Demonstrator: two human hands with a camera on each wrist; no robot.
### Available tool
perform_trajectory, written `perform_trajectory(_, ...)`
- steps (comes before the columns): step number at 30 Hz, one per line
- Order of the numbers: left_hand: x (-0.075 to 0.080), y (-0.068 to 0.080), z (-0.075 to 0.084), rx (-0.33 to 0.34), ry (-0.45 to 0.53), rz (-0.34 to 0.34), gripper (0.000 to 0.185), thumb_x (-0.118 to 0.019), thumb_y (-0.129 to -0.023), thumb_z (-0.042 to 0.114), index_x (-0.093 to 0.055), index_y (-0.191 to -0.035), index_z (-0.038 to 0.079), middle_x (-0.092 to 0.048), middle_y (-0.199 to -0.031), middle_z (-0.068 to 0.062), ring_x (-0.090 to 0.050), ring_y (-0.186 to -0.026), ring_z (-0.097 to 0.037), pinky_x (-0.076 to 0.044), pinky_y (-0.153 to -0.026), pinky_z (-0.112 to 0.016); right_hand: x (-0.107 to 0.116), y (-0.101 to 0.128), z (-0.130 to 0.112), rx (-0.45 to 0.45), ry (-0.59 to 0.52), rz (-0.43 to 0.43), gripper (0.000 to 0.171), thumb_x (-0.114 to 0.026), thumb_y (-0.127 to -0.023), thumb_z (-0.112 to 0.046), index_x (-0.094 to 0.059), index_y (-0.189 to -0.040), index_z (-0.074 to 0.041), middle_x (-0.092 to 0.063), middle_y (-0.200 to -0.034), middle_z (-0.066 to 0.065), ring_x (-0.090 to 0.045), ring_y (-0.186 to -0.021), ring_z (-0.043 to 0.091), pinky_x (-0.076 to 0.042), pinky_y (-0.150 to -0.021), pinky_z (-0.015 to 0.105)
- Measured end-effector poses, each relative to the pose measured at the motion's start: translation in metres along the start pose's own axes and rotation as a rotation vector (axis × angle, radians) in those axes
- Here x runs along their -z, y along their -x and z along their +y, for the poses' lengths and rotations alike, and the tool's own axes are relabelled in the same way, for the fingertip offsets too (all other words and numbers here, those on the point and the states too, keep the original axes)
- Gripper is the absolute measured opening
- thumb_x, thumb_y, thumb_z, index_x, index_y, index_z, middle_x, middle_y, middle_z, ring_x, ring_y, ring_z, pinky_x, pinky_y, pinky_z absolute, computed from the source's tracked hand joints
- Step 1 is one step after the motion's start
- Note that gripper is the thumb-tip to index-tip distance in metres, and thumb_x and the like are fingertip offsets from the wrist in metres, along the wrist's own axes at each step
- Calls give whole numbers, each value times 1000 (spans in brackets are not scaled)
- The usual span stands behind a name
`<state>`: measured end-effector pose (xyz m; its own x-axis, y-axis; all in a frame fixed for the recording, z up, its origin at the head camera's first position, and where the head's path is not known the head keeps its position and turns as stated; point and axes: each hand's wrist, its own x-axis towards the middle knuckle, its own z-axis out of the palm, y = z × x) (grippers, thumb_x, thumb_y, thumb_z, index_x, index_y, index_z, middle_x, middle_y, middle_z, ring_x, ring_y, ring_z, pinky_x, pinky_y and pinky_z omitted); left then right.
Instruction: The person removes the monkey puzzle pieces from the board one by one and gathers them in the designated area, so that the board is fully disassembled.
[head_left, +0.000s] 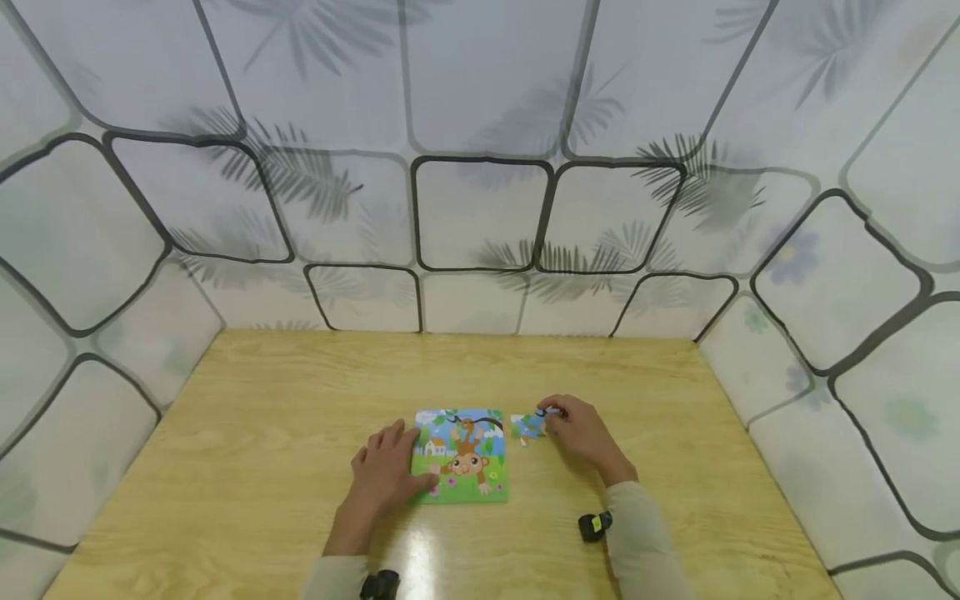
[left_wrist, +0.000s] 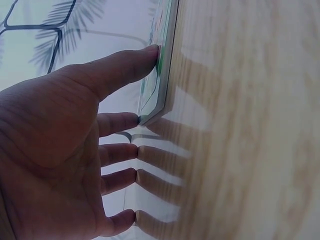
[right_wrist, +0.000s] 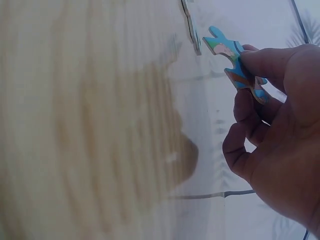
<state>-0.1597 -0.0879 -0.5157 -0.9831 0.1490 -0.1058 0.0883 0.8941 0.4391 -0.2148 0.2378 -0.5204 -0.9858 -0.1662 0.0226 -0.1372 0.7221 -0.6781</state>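
Right wrist: pinching in right hand [right_wrist: 282, 130] blue jigsaw piece [right_wrist: 226, 49], part-hidden in head view; touching square monkey-picture board [head_left: 468, 458] with spread left hand [head_left: 384, 468].

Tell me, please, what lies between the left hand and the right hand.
The head view shows the monkey picture board, touched by the left hand, then at least one colourful puzzle piece at the right hand.

The wooden table [head_left: 247, 450] looks glossy (the puzzle piece [right_wrist: 238, 76] smooth).
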Motion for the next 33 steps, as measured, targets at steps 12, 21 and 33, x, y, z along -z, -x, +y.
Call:
perform_trajectory(12, 2, 1, 2, -3, 21, 0, 81, -76, -76, 50, -47, -142, 11, -35, -153, -18, -34, -137, -44, -29, -104, -69, 5, 2, 14, -91, 85, -6, 21, -60, -94, -18, -67, -114, -14, -69, -107, 5, -63, -94, 21, -51, -82, 43)
perform_trajectory(21, 4, 0, 1, -7, 16, 12, 80, -75, -76, 49, -48, -141, 11, -36, -153, -18, -34, -136, -45, -29, -103, -70, 8, -1, 12, -79, 193, -13, 16, -66, -91, -17, -71, -104, -10, -61, -102, 8, -58, -90, 21, -50, -81, 43)
perform_trajectory(33, 7, 3, 4, -3, 34, 11, 78, -76, -77, 47, -48, -141, 10, -36, -152, -19, -34, -136, -45, -30, -102, -69, 7, -1, 9, -53, 224, -10, 13, -64, -91, -12, -70, -102, -13, -59, -97, 5, -57, -86, 18, -50, -77, 39)
